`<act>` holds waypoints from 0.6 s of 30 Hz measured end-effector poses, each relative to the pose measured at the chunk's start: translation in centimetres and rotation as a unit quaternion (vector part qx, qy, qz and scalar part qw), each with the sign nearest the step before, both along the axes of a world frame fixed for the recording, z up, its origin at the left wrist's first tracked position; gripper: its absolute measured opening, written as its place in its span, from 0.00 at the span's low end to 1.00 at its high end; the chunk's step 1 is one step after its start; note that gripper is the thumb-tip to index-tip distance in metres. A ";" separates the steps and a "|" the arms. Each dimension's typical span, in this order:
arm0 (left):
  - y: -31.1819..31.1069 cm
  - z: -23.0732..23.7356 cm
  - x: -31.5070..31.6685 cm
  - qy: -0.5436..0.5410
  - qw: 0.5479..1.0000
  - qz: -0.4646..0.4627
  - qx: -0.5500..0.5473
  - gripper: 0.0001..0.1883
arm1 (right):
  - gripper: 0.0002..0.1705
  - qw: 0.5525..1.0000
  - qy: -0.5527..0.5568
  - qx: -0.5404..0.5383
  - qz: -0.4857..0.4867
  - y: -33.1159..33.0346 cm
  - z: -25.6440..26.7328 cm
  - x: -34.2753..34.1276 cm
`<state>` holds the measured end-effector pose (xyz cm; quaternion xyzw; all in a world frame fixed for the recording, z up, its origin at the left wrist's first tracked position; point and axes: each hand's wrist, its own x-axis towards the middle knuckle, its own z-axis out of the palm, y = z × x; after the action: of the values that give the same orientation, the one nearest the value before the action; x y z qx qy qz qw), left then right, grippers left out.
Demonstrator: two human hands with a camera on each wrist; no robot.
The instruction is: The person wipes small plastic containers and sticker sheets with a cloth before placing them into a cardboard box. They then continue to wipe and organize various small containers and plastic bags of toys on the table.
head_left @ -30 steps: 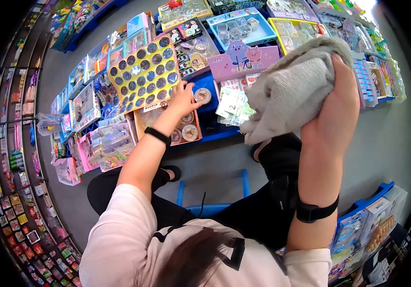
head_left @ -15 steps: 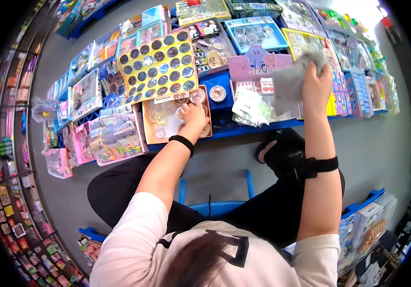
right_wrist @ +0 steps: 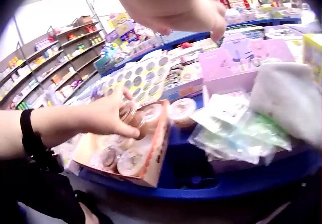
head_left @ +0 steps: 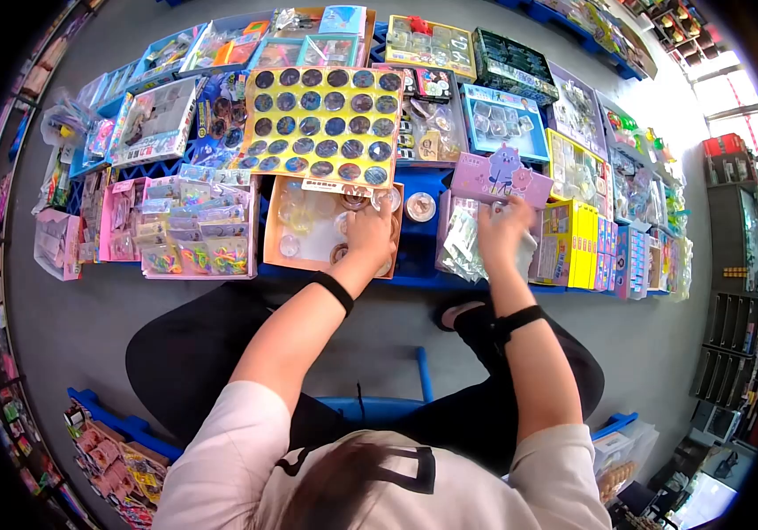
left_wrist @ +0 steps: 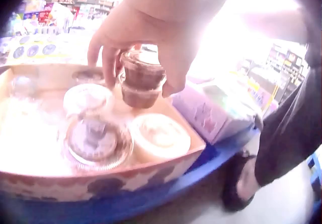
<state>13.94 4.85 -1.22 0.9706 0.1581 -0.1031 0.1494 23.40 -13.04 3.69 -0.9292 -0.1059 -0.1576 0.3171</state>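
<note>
My left hand (head_left: 368,231) reaches into a shallow orange-edged box (left_wrist: 55,186). Fingers and thumb grip a small round clear tub (left_wrist: 143,78) with brown contents, raised above others like it, among them a white-topped tub (left_wrist: 162,136). Just outside that box, another round tub (head_left: 420,207) stands on the blue crate. My right hand (head_left: 504,231) hovers over a purple box with a cartoon lid (head_left: 502,177), its fingers loose and holding nothing. A grey cloth (right_wrist: 288,96) lies at the right of this box, beside clear packets (right_wrist: 236,133).
A yellow card of dark discs (head_left: 321,88) leans behind the orange box. Pink boxes of bagged toys (head_left: 198,230) flank it on the left, yellow boxes (head_left: 564,247) stand at far right. Below the crate are my knees and a blue stool (head_left: 365,407).
My right hand has come down from the raised position to the purple box and let go of the cloth. My left hand has moved from the loose tub into the orange box and gripped a tub.
</note>
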 end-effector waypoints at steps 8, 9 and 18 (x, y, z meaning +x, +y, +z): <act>3.9 2.6 -2.1 -0.186 0.960 -0.013 -0.207 0.40 | 0.39 0.759 0.531 0.362 0.104 8.8 -1.5 -6.2; 4.2 3.1 -2.2 -0.187 0.960 -0.012 -0.208 0.40 | 0.39 0.759 0.531 0.361 0.104 8.8 -1.2 -6.1; 3.2 2.0 -0.9 -0.333 0.879 -0.088 -0.331 0.42 | 0.23 0.597 0.641 0.479 0.062 5.0 -2.0 -1.8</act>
<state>13.09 8.07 0.74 0.8517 -0.0301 0.1668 0.4958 21.61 -8.03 1.69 -0.4970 0.1576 0.4708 0.7117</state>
